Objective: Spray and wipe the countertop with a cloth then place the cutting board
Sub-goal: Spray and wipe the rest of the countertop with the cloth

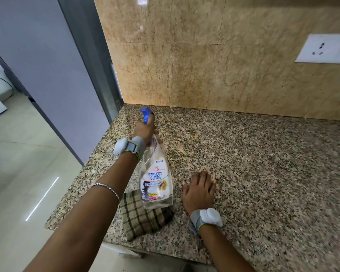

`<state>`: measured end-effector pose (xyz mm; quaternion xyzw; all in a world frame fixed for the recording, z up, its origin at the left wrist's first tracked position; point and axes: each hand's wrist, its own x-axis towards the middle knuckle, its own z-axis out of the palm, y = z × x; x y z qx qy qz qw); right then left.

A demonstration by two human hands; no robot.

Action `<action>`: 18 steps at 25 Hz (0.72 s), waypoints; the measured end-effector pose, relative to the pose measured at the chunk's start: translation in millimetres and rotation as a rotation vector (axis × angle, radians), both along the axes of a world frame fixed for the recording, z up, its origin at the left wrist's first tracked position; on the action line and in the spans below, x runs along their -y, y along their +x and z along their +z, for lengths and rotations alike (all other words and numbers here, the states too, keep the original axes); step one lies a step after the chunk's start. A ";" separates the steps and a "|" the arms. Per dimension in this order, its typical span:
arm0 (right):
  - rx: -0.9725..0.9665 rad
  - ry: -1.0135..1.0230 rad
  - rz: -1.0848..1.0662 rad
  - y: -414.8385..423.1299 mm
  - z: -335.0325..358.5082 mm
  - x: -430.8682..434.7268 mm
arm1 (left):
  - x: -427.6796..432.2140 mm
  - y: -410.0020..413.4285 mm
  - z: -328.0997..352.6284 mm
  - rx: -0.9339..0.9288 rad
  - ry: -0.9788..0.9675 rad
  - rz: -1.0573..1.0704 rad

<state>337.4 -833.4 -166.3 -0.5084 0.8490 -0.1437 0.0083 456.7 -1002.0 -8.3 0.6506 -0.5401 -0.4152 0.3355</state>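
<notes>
Granite countertop (253,163), tiled wall behind. Bottle (157,179): clenched in your left hand (145,130), tilted, nozzle toward the back corner. Right hand (199,188): flat, fingers spread, empty. Cloth (143,216): folded at the front edge under the bottle. Board: unseen. Step: spraying, apparently. Next: take the cloth.

The speckled granite countertop (263,173) lay bare across its whole right and rear stretch, open room up to the tan stone backsplash (204,65) that walled the far edge. On the left a grey panel (67,85) closed off the corner. Near the front edge, the left hand (145,130) held a spray bottle (157,181) above a folded checked cloth (143,216), and the right hand (199,188) lay flat just beside them, crowding that part.
</notes>
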 end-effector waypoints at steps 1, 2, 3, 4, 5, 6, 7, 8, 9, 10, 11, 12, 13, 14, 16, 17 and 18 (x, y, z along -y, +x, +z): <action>-0.002 -0.007 -0.001 0.1 -0.4 0.0 | -1.0 -2.3 -1.2 0.020 0.014 -0.019; -0.005 -0.014 -0.004 -0.1 -0.4 0.5 | -3.1 -4.7 -2.1 0.027 0.030 -0.039; -0.006 -0.017 -0.007 -0.4 -0.4 0.9 | -4.9 -7.3 -4.4 0.002 0.051 -0.062; -0.003 -0.015 -0.010 -0.5 0.3 1.3 | -7.2 -10.0 -6.9 -0.073 0.083 -0.079; 0.000 -0.013 -0.012 -0.6 0.9 1.7 | -10.7 -12.2 -7.3 -0.183 0.126 -0.092; 0.002 -0.017 -0.013 -0.6 0.7 2.1 | -15.0 -15.0 -5.9 -0.291 0.157 -0.109; 0.004 -0.024 -0.013 -0.2 0.5 2.2 | -16.5 -17.3 -5.5 -0.354 0.172 -0.144; 0.004 -0.029 -0.015 0.0 0.2 2.4 | -18.0 -21.2 -3.5 -0.367 0.155 -0.188; 0.007 -0.031 -0.018 0.1 0.0 2.4 | -18.6 -26.4 -1.0 -0.319 0.123 -0.223; 0.010 -0.036 -0.019 -0.1 -0.1 2.2 | -19.5 -31.9 1.4 -0.249 0.082 -0.246; 0.014 -0.036 -0.016 -0.1 0.0 2.2 | -19.9 -36.6 3.7 -0.171 0.042 -0.253; 0.010 -0.037 -0.014 -0.8 -0.3 1.9 | -20.3 -41.6 5.7 -0.120 0.019 -0.249; 0.010 -0.032 -0.012 -0.5 -0.4 1.8 | -19.5 -45.3 6.7 -0.088 0.011 -0.243; 0.012 -0.031 -0.013 -0.7 -0.9 1.8 | -17.5 -46.8 6.6 -0.062 0.006 -0.237; 0.019 -0.029 -0.008 -0.9 -1.7 2.3 | -11.7 -42.4 5.9 -0.078 0.012 -0.215; 0.021 -0.026 -0.005 -0.9 -1.3 2.4 | -8.9 -38.6 6.9 -0.109 0.012 -0.189; 0.014 -0.028 -0.003 -0.6 -1.4 2.2 | -6.3 -33.9 7.9 -0.126 0.013 -0.159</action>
